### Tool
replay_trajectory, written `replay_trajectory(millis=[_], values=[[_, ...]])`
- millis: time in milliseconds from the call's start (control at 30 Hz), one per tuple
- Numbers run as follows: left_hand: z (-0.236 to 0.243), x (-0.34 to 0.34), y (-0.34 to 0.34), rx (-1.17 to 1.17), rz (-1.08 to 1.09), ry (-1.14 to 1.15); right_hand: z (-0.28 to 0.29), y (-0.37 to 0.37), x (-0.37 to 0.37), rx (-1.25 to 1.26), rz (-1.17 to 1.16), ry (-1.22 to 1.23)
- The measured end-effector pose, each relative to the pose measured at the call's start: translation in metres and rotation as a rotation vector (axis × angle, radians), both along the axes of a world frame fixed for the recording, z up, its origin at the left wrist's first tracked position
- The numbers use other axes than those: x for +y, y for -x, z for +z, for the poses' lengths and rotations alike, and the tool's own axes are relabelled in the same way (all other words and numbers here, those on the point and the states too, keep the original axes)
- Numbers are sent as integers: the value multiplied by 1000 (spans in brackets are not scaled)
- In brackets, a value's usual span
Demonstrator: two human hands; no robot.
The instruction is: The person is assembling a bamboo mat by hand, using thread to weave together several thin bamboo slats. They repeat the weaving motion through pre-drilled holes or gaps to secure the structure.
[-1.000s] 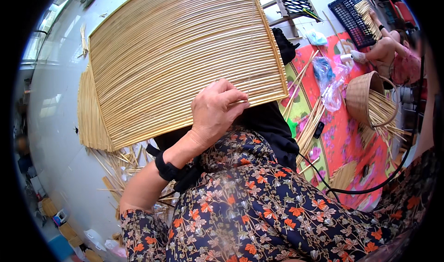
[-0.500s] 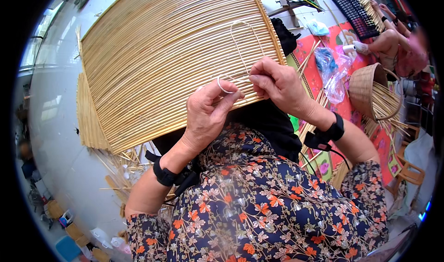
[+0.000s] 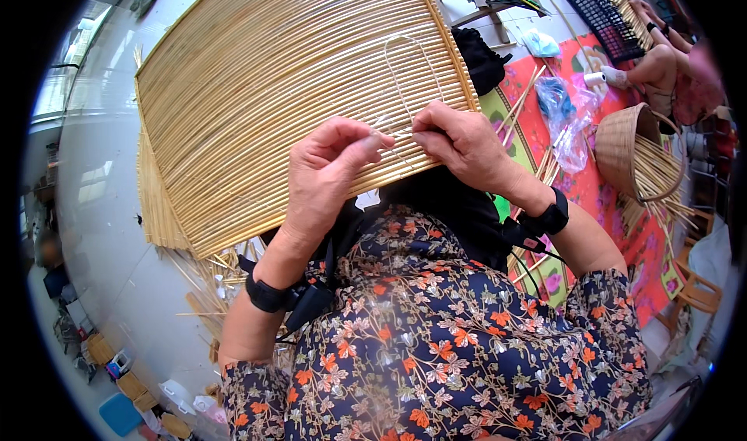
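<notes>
A large mat of thin tan stalks (image 3: pixel 272 106) lies across my lap and stretches away in front of me. My left hand (image 3: pixel 331 165) is over its near edge, thumb and forefinger pinched on a pale cord. Just to the right, my right hand (image 3: pixel 467 147) pinches the same cord, a small gap between the two hands. From the right hand a long loop of the cord (image 3: pixel 389 60) lies over the stalks. Short cord ends show between the fingertips; whether there is a knot there is too small to tell.
At the right, a woven basket (image 3: pixel 618 149) of loose stalks stands on a red flowered sheet (image 3: pixel 580 192). Beyond are a clear plastic bag (image 3: pixel 572 141), a black crate (image 3: pixel 595 13) and another person's leg (image 3: pixel 654 68). Scattered stalks (image 3: pixel 206 278) lie at the lower left.
My left hand has moved a little left and away from my right hand. The small white loop over the left fingers has been drawn out. My right hand stays near its place.
</notes>
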State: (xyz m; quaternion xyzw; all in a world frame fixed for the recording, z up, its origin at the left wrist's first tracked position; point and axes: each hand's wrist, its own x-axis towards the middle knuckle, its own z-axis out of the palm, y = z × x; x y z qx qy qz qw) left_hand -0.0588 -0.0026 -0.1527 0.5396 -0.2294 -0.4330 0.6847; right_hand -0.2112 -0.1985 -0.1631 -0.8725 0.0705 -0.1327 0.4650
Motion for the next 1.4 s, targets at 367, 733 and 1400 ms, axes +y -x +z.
replay_trajectory(millis=[367, 733, 1400], values=[[-7, 6, 2, -8, 20, 32, 16, 4, 10, 17, 146, 267], [-12, 3, 3, -54, 31, -6, 14, 3, 5, 67, 62, 78], [-12, -2, 5, -139, 19, -84, 14, 1, 0, 88, 95, 111]])
